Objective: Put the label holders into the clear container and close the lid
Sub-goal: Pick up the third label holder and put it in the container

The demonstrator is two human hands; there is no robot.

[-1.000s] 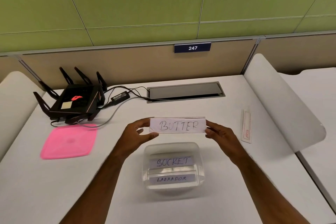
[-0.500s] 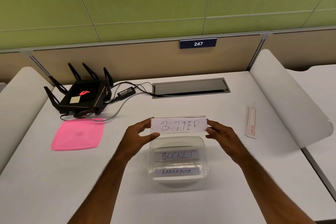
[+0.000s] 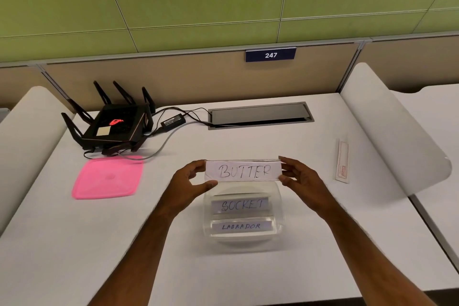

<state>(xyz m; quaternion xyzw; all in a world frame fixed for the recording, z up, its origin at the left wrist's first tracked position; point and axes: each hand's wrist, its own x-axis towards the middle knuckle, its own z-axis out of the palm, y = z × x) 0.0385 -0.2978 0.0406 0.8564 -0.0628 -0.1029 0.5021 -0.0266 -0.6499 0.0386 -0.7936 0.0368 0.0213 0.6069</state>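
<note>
A clear label holder reading BUTTER [image 3: 244, 171] is held by its two ends above the far rim of the clear container [image 3: 280, 208]. My left hand [image 3: 191, 182] pinches its left end and my right hand [image 3: 299, 176] pinches its right end. Inside the container lie two label holders, one reading SOCKET [image 3: 241, 205] and one reading LABRADOR [image 3: 241, 226]. The pink lid [image 3: 108, 177] lies flat on the desk to the left, apart from the container.
A black router [image 3: 114, 126] with antennas and its cables sits at the back left, just behind the lid. A cable hatch [image 3: 259, 115] is set into the desk at the back. A narrow strip [image 3: 342, 160] lies to the right. White curved dividers flank the desk.
The view has shifted slightly; my hands keep holding the BUTTER holder in nearly the same place over the container's far edge.
</note>
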